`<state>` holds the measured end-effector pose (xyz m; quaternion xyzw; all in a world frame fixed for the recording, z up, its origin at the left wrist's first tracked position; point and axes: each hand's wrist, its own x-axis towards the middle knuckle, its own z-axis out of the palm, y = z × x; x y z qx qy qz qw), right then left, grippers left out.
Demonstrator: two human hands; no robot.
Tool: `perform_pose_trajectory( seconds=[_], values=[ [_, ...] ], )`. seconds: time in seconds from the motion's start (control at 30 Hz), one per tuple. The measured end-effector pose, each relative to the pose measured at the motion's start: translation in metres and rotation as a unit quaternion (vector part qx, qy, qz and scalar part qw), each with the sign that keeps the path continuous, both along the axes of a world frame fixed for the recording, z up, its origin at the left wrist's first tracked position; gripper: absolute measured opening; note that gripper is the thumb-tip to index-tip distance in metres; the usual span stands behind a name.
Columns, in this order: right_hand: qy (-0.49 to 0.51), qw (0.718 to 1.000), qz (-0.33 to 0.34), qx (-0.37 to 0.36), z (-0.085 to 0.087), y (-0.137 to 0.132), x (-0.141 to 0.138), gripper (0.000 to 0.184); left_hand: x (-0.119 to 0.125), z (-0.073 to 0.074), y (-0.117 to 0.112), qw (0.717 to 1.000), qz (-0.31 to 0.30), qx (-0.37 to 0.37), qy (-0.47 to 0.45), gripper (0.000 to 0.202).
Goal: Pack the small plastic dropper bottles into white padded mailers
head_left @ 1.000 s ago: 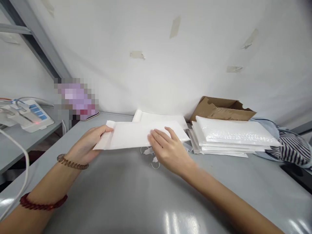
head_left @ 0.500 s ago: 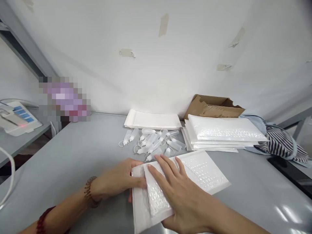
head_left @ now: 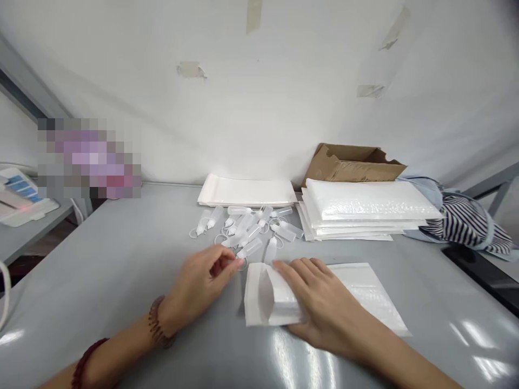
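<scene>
My right hand (head_left: 324, 302) grips a white bubble mailer (head_left: 368, 286) just above the grey table, fingers on top and the thumb underneath. The mailer's mouth, at its left end, gapes between the flap and the front panel. My left hand (head_left: 198, 286) is left of that mouth, with thumb and forefinger brought together in a pinch. Its fingertips are at the cap and loop of a small clear plastic dropper bottle (head_left: 252, 247); whether they hold it I cannot tell. Several similar bottles (head_left: 243, 222) lie loose behind, one (head_left: 270, 249) close against the mailer's far edge.
Flat white mailers (head_left: 247, 192) lie by the wall. Right of them is a stack of plump bubble mailers (head_left: 365, 200), before an open cardboard box (head_left: 365, 170). Striped cloth (head_left: 470, 224) and a black phone-like object (head_left: 482, 275) lie far right. A device (head_left: 24, 197) sits left.
My left hand has let go of the mailer and moved off to the bottles. My right hand now squeezes the mailer, and its mouth has opened. The view has shifted slightly.
</scene>
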<state>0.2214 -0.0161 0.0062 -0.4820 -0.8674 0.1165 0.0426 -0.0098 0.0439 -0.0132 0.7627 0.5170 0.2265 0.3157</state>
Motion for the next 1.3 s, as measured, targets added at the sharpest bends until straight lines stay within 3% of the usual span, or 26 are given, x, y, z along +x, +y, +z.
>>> perform_pose_trajectory(
  seconds=[0.07, 0.1, 0.2, 0.3, 0.37, 0.53, 0.67, 0.8, 0.87, 1.03, 1.3],
  values=[
    [-0.001, 1.0, -0.015, -0.001, 0.002, 0.005, 0.008, 0.06, -0.004, -0.007, 0.008, 0.99, -0.018, 0.133, 0.039, 0.023],
    [-0.002, 1.0, -0.021, -0.001, 0.003, 0.006, 0.01, 0.058, -0.004, -0.01, 0.011, 0.985, -0.04, 0.16, 0.051, 0.02],
    [-0.003, 1.0, -0.024, -0.005, 0.004, 0.008, 0.015, 0.058, -0.004, -0.014, 0.014, 0.98, -0.089, 0.162, 0.066, 0.017],
    [0.0, 0.999, -0.028, -0.02, 0.006, 0.008, 0.015, 0.062, -0.004, -0.011, 0.012, 0.982, -0.099, 0.15, 0.059, 0.021],
    [0.003, 0.999, -0.036, -0.027, 0.006, 0.008, 0.016, 0.065, -0.007, -0.004, 0.011, 0.987, -0.092, 0.122, 0.045, 0.021],
    [0.006, 0.999, -0.045, -0.03, 0.004, 0.013, 0.019, 0.071, -0.018, 0.017, 0.008, 0.992, -0.053, -0.096, -0.063, 0.023],
    [0.003, 0.999, -0.037, -0.02, 0.0, 0.014, 0.016, 0.077, -0.018, 0.025, 0.007, 0.985, -0.099, -0.136, -0.037, 0.02],
    [0.022, 0.999, -0.012, -0.022, -0.004, 0.009, 0.003, 0.077, -0.007, 0.022, -0.004, 0.975, -0.166, -0.15, -0.004, 0.016],
    [0.037, 0.999, -0.005, -0.03, -0.005, 0.005, -0.006, 0.077, 0.001, 0.019, -0.015, 0.974, -0.183, -0.134, 0.006, 0.017],
    [0.069, 0.996, 0.01, -0.051, -0.007, -0.003, -0.024, 0.079, 0.017, 0.013, -0.043, 0.982, -0.185, 0.008, -0.044, 0.023],
    [0.073, 0.995, -0.001, -0.062, -0.009, -0.009, -0.032, 0.074, 0.021, 0.009, -0.046, 0.972, -0.192, 0.036, -0.129, 0.025]
  ],
)
